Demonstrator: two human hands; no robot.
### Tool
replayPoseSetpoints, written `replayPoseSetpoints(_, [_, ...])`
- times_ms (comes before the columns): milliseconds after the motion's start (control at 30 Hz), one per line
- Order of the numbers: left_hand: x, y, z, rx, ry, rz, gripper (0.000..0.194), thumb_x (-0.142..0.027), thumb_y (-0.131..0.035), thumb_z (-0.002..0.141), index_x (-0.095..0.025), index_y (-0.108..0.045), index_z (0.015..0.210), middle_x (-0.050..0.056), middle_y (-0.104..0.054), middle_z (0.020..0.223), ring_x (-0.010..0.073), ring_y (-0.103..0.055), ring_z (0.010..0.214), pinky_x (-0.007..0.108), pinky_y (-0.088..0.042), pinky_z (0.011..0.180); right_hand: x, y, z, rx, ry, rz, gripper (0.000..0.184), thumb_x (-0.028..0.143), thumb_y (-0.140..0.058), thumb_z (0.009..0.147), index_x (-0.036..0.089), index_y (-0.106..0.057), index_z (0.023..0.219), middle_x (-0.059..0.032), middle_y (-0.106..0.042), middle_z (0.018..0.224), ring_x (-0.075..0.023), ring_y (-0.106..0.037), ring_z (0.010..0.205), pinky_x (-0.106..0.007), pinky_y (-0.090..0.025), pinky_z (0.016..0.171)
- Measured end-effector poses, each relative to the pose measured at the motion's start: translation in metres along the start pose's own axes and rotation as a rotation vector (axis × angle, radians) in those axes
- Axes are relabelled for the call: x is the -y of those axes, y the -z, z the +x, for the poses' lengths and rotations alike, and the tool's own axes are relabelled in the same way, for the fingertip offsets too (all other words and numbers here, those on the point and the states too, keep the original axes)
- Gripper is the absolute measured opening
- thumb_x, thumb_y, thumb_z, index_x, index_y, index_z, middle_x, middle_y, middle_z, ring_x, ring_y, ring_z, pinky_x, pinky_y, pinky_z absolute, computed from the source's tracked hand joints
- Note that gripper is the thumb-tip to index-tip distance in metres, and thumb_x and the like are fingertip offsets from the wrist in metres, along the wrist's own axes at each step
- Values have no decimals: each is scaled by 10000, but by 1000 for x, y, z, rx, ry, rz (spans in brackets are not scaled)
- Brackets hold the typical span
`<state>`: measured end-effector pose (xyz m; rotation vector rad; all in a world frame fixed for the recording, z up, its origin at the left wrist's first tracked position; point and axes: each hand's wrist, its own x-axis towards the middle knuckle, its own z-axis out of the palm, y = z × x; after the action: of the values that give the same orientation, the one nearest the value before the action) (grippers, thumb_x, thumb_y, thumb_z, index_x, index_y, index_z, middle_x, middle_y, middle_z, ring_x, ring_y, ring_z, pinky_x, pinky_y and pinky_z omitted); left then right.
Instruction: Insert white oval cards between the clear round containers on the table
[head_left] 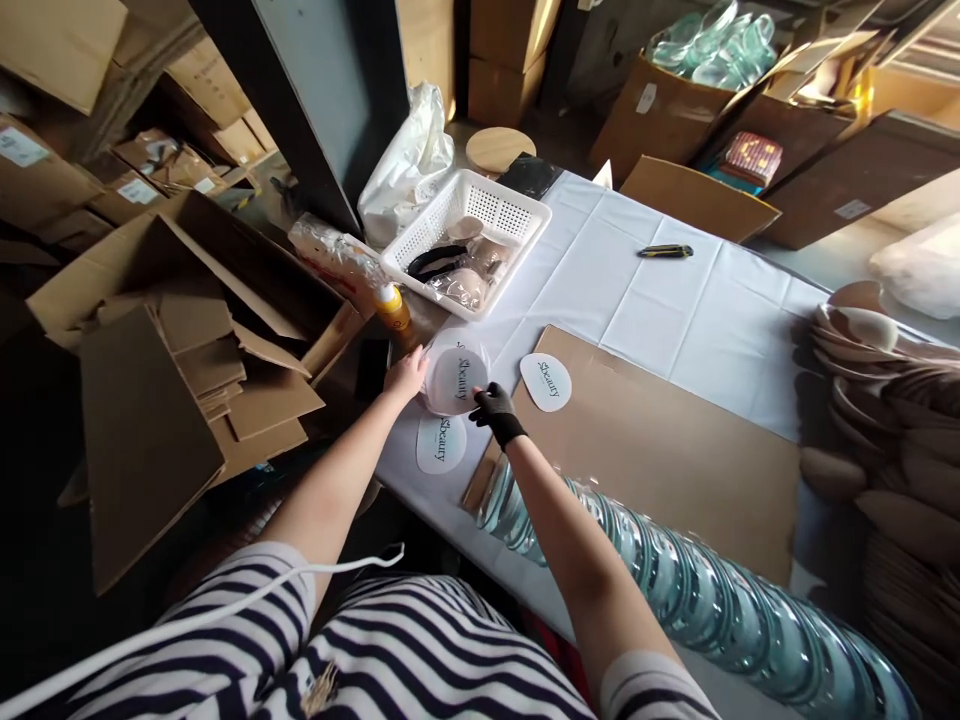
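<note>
My bare left hand (pixel 407 375) has its fingers closed at the left edge of a clear, rounded plastic piece (pixel 431 392). My right hand (pixel 495 410), in a dark glove, pinches the right edge of a rounded translucent printed card (pixel 452 375). This card overlaps the clear piece, and I cannot tell whether it lies on it or inside it. Just below, a white printed card (pixel 441 452) lies flat on the table. Another white printed card (pixel 546 382) rests partly on the cardboard sheet (pixel 660 440), to the right of my gloved hand.
A white basket (pixel 536 215) with wrapped items stands behind my hands, beside a yellow bottle (pixel 392 308). A utility knife (pixel 665 251) lies farther back. A long row of clear shells (pixel 697 575) lines the front edge. Beige cup-shaped pieces (pixel 862 400) are heaped at right.
</note>
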<state>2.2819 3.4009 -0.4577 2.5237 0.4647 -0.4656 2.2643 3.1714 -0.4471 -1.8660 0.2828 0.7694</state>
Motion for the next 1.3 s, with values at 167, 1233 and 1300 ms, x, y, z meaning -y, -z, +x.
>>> replayPoseSetpoints(167, [5, -21, -27, -121, -66, 26, 754, -517, -452, 978, -85, -310, 1579, 242, -316, 1604, 368, -311, 1499, 538, -333, 1178, -6, 43, 32, -293, -33, -278, 426, 426, -687, 814, 205, -543, 1149, -119, -655, 1109, -303, -599, 1121, -466, -452, 1012])
replayPoseSetpoints(1233, [-18, -31, -74, 25, -654, -270, 415, -307, -550, 894, -230, -680, 1281, 82, -590, 1433, 290, -464, 1412, 509, -328, 1214, -29, 133, 109, -290, -552, -772, 1078, 402, -945, 490, 186, -417, 1405, -218, -519, 1343, -342, -478, 1327, -542, -409, 1054])
replayPoseSetpoints(1300, [-40, -48, -83, 241, -546, -559, 395, -276, -504, 903, -233, -685, 1251, 74, -654, 1342, 238, -567, 1307, 431, -408, 1161, -27, 134, 105, -296, -566, -734, 1044, 377, -949, 472, 163, -456, 1368, -224, -552, 1302, -353, -510, 1294, -537, -428, 1036])
